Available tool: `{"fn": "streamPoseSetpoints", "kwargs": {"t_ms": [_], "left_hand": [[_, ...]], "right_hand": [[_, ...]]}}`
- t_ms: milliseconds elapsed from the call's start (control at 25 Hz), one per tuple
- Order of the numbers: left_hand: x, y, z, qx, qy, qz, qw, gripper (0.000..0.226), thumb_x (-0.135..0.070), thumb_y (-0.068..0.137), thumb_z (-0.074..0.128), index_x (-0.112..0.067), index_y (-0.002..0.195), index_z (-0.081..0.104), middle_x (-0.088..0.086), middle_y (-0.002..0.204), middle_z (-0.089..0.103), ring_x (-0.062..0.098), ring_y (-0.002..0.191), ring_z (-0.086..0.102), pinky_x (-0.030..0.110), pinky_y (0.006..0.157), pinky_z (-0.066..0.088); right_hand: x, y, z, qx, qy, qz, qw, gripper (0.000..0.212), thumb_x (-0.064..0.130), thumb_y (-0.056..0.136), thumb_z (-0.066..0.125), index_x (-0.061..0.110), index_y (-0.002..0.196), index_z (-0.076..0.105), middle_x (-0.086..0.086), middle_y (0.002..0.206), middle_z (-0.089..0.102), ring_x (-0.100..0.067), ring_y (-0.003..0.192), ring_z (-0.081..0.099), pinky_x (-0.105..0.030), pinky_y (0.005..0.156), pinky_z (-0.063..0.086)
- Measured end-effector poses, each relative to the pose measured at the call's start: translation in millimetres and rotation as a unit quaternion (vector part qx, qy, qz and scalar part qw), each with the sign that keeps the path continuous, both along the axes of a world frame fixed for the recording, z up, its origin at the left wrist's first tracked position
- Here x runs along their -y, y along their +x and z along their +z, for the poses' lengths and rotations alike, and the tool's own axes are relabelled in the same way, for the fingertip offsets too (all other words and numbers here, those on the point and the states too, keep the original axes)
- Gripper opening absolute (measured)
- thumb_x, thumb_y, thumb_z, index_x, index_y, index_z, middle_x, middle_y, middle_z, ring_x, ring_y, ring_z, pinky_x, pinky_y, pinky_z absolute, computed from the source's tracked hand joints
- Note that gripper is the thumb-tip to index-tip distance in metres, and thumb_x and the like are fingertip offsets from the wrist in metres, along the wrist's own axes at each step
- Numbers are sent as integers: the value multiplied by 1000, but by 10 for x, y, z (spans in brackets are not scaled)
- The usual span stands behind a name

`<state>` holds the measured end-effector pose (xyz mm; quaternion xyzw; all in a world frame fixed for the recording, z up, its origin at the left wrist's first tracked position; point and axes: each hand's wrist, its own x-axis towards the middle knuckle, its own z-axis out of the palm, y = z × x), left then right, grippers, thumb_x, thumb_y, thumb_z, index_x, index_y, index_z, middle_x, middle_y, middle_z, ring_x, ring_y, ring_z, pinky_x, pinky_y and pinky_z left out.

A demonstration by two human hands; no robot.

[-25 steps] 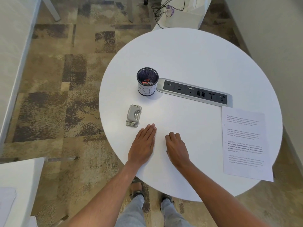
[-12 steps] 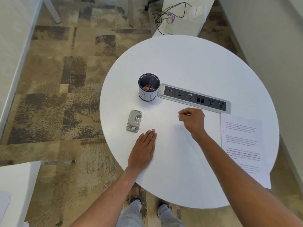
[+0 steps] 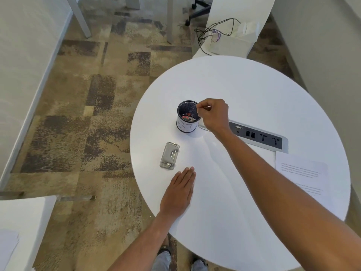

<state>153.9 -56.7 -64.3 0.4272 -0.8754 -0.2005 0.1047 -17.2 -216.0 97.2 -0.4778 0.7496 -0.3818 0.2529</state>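
A black mesh cup (image 3: 185, 127) with a white label stands on the round white table (image 3: 244, 85) and holds small clips. My right hand (image 3: 214, 114) hovers over the cup's right rim, fingers curled and tips drawn together, with nothing visible between them. My left hand (image 3: 178, 192) lies flat on the table near the front edge, fingers straight and together. A small grey metal punch-like tool (image 3: 169, 155) lies just beyond the left hand's fingertips, apart from them.
A grey socket panel (image 3: 259, 136) is set into the table right of the cup, partly hidden by my right wrist. A printed sheet (image 3: 300, 173) lies at the right edge. A white box with cables (image 3: 230, 44) stands on the floor behind the table. A white surface (image 3: 23, 222) sits lower left.
My right hand left the table beside the left hand and moved forward and left to the cup's rim, fingers curled throughout. The left hand stayed flat in place.
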Motion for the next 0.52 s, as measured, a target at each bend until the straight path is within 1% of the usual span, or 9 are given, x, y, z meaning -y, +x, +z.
{"fn": "streamPoseSetpoints", "kwargs": {"t_ms": [80, 160, 240, 360, 440, 480, 520], "left_hand": [[9, 2, -5, -6, 2, -3, 1000, 45, -21, 100, 36, -13, 144, 38, 0, 155, 33, 13, 145, 25, 35, 116, 24], [4, -2, -8, -12, 1, 0, 1000, 45, -22, 101, 35, -13, 145, 38, 0, 155, 33, 13, 145, 25, 35, 116, 25], [2, -1, -17, -15, -2, 1, 1000, 45, -22, 101, 34, -13, 145, 38, 0, 155, 33, 13, 145, 24, 35, 116, 26], [19, -1, -13, -13, -1, 5, 1000, 45, -22, 101, 34, -13, 144, 39, 0, 155, 33, 13, 145, 25, 35, 116, 25], [21, 2, 7, -7, 2, 3, 1000, 45, -22, 101, 34, -13, 145, 38, 0, 155, 33, 13, 145, 25, 34, 117, 24], [7, 1, -1, -8, -8, 1, 1000, 45, -22, 102, 33, -13, 145, 38, 0, 155, 33, 13, 145, 25, 34, 118, 23], [-1, 2, 4, -13, -6, 1, 1000, 45, -22, 102, 33, -12, 145, 37, 1, 155, 33, 13, 145, 25, 33, 118, 22]], "right_hand": [[154, -8, -54, -44, 22, 25, 998, 23, -10, 78, 57, 3, 81, 76, -5, 73, 69, -20, 69, 64, -22, 66, 48], [258, -23, -113, -75, 46, 39, 995, 26, -13, 77, 55, 2, 80, 76, -11, 77, 73, -20, 69, 63, -21, 66, 46], [320, -35, -163, -86, 60, 45, 993, 25, -14, 77, 55, 3, 79, 75, -13, 81, 74, -19, 69, 61, -20, 64, 45], [344, -45, -175, -98, 69, 68, 990, 22, -9, 78, 59, 6, 81, 75, -11, 83, 74, -18, 70, 61, -23, 66, 47], [346, -41, -170, -109, 73, 95, 987, 19, -4, 80, 62, 8, 85, 76, -8, 82, 74, -17, 72, 61, -25, 71, 51], [340, -44, -159, -110, 73, 111, 985, 22, -5, 80, 60, 7, 90, 77, -9, 84, 75, -17, 74, 63, -23, 74, 51], [314, -41, -136, -111, 83, 130, 982, 29, -9, 80, 56, 5, 95, 76, -12, 90, 76, -17, 79, 64, -16, 73, 48]]}}
